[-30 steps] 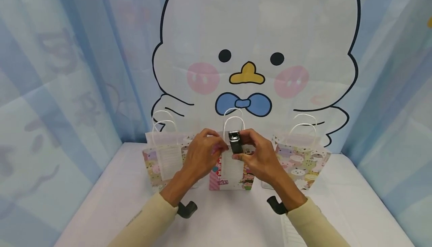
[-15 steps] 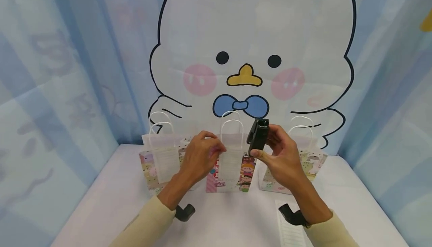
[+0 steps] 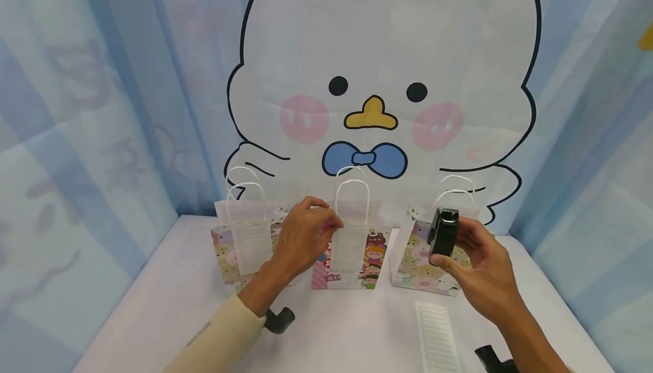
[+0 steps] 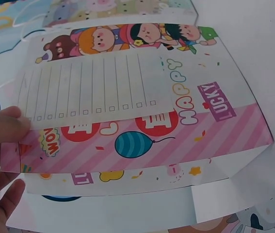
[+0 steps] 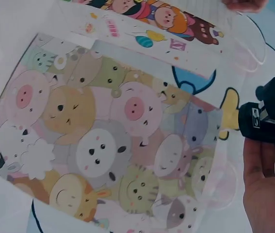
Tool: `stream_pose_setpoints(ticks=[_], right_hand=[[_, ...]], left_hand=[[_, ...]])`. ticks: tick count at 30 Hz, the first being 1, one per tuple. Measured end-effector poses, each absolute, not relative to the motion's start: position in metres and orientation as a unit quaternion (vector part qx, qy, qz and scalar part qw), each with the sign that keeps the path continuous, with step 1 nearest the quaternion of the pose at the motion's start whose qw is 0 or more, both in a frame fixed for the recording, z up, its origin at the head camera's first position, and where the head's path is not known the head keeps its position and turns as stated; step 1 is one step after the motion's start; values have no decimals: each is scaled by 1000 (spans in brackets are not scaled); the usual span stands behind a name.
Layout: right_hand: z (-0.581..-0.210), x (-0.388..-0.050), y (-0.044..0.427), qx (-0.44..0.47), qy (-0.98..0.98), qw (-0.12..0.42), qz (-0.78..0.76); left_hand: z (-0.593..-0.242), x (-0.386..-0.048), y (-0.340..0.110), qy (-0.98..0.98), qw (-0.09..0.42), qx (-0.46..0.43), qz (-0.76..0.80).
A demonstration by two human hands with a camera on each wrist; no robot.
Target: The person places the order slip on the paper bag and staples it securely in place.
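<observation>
My left hand point(image 3: 306, 237) pinches the top edge of a lined paper checklist point(image 4: 93, 92) against the rim of the middle gift bag point(image 4: 229, 131). In the left wrist view the thumb lies on the paper and the other fingers are behind the rim. The list hangs down the front of that bag, which has pink stripes and cartoon children. My right hand point(image 3: 484, 268) holds a black stapler point(image 3: 444, 234) upright between thumb and fingers. It is in front of the right gift bag point(image 5: 98, 145), printed with cartoon animals, and apart from it.
A left gift bag point(image 3: 224, 257) with animal print stands upright, a similar checklist point(image 3: 253, 248) on its front. Another checklist point(image 3: 437, 333) lies on the white table point(image 3: 347, 333) at the front right. White handles rise from all three bags. A printed curtain point(image 3: 377, 38) hangs behind.
My right hand has drawn the stapler away from the middle bag's rim, rightward and a little down, to before the right bag. My left hand has stayed at the middle bag.
</observation>
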State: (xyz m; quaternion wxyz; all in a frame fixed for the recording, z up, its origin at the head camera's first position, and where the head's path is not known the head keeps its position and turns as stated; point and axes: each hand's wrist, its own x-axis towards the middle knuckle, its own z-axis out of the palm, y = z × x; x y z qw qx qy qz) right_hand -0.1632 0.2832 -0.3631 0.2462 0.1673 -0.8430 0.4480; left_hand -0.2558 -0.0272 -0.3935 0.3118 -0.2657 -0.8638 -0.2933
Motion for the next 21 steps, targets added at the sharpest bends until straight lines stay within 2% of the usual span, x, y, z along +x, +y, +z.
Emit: stream_pose_setpoints(ticks=[12, 21], right_hand=[[-393, -141, 325, 101, -883, 241, 390], [-418, -126, 356, -5, -930, 194, 311]], left_hand=[[-394, -255, -29, -864, 312, -273, -286], [-389, -250, -30, -856, 327, -278, -289]])
